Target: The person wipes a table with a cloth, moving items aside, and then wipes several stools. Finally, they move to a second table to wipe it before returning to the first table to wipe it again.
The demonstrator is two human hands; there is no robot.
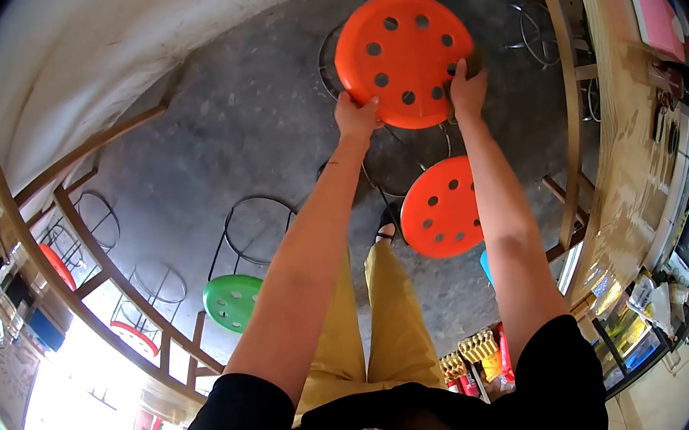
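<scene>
Head view looks down both outstretched arms to a round orange stool seat (403,57), pierced with 8 holes, held out in front of the person above the concrete floor (248,115). Left hand (355,115) grips its lower left rim, fingers curled under the edge with the thumb on top; right hand (466,87) grips the lower right rim, fingers (459,74) pressed against the seat's face and edge. Just behind and below the held seat stand bare round wire stool frames (407,165), 1 ring showing at the seat's left edge and another under the forearms, so the seat appears lifted and not yet settled on any frame; whether it is being fitted or taken off cannot be told. As a judgement, the work looks partly done: a second orange seat (439,208) sits lower down near the person's foot, a green seat (234,301) lies on the floor to the left near an empty ring frame (257,229), and a red seat (134,337) shows beyond the wooden railing (88,278), while several frames have no seat at all. More wire frames (540,31) stand at the upper right beside a long wooden bench (631,157) that carries a pink pad (655,20) and small clutter. Yellow trousers (390,320) and a black shirt fill the bottom of the view.
</scene>
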